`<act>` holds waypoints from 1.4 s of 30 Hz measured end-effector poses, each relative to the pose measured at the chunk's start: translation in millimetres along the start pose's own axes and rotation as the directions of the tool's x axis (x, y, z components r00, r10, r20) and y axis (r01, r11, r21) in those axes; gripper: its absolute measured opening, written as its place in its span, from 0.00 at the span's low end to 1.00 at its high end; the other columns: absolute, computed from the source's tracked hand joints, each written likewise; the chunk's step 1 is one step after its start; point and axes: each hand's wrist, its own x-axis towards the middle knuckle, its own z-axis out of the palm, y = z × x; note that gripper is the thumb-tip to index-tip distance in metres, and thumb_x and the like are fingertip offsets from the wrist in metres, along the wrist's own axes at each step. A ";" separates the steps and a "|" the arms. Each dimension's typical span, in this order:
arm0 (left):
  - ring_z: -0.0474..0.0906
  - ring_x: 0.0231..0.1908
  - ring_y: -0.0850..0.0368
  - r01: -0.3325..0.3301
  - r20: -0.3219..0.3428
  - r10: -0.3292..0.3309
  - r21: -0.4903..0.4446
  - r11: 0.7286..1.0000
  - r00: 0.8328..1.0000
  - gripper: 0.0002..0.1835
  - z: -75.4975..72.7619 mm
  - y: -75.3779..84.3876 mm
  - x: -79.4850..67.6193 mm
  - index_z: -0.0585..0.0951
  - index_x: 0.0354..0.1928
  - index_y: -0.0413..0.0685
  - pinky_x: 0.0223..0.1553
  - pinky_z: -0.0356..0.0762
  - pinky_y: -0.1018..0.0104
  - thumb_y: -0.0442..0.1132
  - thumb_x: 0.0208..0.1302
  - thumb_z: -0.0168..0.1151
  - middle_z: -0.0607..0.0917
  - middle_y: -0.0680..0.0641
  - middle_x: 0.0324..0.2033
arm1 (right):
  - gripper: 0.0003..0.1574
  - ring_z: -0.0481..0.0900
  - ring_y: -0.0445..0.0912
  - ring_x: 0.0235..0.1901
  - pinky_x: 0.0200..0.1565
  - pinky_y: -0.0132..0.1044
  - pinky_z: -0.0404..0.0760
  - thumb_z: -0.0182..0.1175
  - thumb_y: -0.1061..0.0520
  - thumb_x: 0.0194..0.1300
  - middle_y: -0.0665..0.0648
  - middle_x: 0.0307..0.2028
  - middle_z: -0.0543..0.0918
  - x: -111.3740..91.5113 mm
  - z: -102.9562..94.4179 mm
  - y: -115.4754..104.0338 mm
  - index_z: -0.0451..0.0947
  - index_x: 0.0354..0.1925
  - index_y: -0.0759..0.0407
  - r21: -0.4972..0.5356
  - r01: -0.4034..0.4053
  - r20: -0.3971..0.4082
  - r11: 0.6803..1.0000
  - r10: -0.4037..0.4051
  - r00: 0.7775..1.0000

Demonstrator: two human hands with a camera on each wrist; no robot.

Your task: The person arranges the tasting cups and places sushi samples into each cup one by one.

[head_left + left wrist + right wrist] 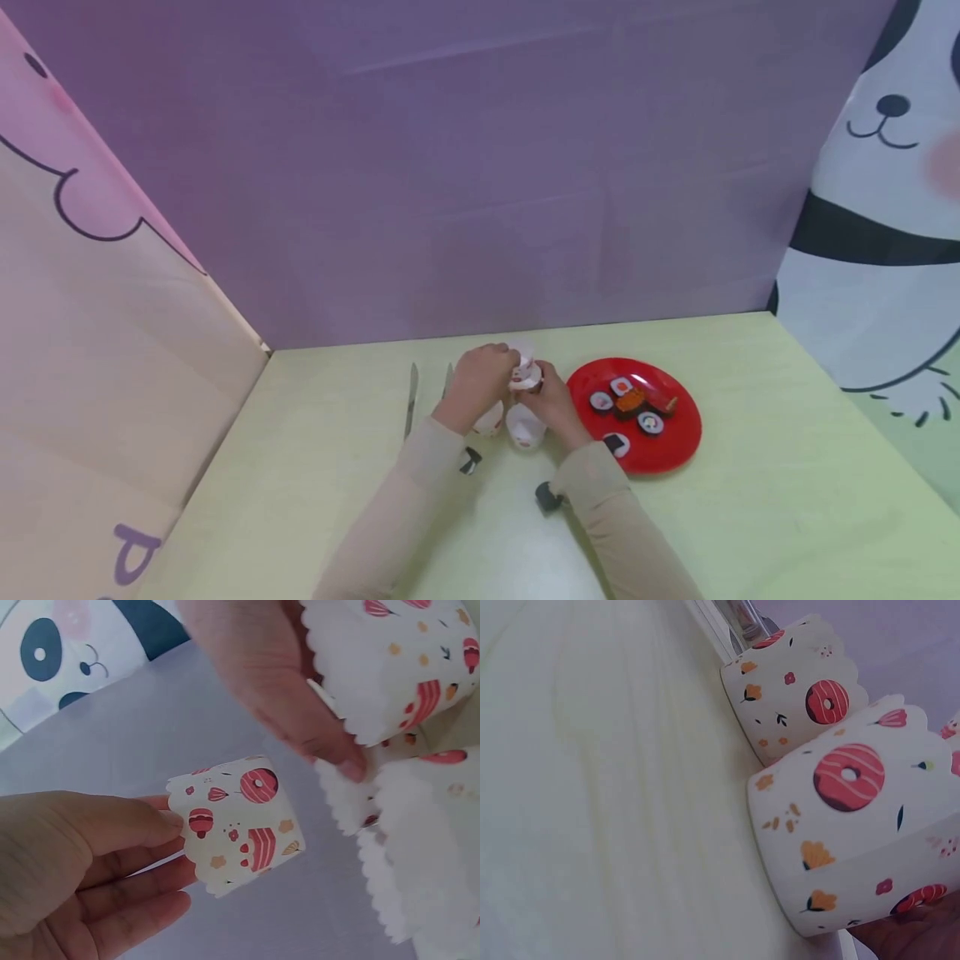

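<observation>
My left hand (97, 862) pinches a small white paper baking cup (240, 825) by its scalloped rim, between thumb and fingers. Red donuts, cake slices and flowers are printed on it. My right hand (553, 400) curls round another paper cup close beside the left; in the left wrist view its fingertip overlaps that cup's rim, and part of the grip is hidden. Nearer to me, two more printed cups stand upright: a front cup (525, 427) and a cup to its left (489, 419). Right-hand fingers (915, 934) show low behind a cup (847, 825).
A red plate (678, 446) with toy sushi pieces (633, 404) lies right of the hands. One metal knife (412, 400) lies to the left, with another slim metal piece (448, 377) partly behind the left hand. A purple wall (450, 208) closes the table's back.
</observation>
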 end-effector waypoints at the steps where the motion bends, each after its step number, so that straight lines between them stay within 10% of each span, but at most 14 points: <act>1: 0.77 0.26 0.60 -0.001 -0.007 0.001 0.004 1.000 1.000 0.15 -2.0 0.0 -1.9 0.83 0.37 0.50 0.25 0.76 0.71 0.38 0.43 0.76 0.82 0.52 0.28 | 0.41 0.71 0.57 0.56 0.57 0.50 0.71 0.63 0.60 0.59 0.67 0.59 0.70 -0.2 0.2 0.3 0.55 0.66 0.67 -0.002 0.002 0.000 1.000 -0.002 1.000; 17: 0.71 0.16 0.61 -0.123 -0.208 0.127 0.034 0.992 0.970 0.04 -16.6 0.7 -36.9 0.82 0.26 0.46 0.17 0.69 0.72 0.31 0.50 0.69 0.79 0.51 0.18 | 0.40 0.72 0.57 0.54 0.56 0.50 0.71 0.63 0.58 0.60 0.67 0.57 0.72 -2.2 2.0 0.8 0.57 0.64 0.67 -0.036 0.014 -0.009 0.999 -0.014 1.000; 42: 0.70 0.17 0.63 -0.165 -0.063 0.160 -0.067 0.984 0.985 0.06 -10.4 8.5 -76.1 0.82 0.24 0.48 0.19 0.67 0.75 0.37 0.47 0.72 0.80 0.54 0.18 | 0.40 0.69 0.58 0.57 0.59 0.51 0.69 0.63 0.61 0.59 0.68 0.59 0.70 -2.1 0.8 -1.0 0.55 0.65 0.69 -0.006 0.023 -0.005 1.000 -0.023 1.000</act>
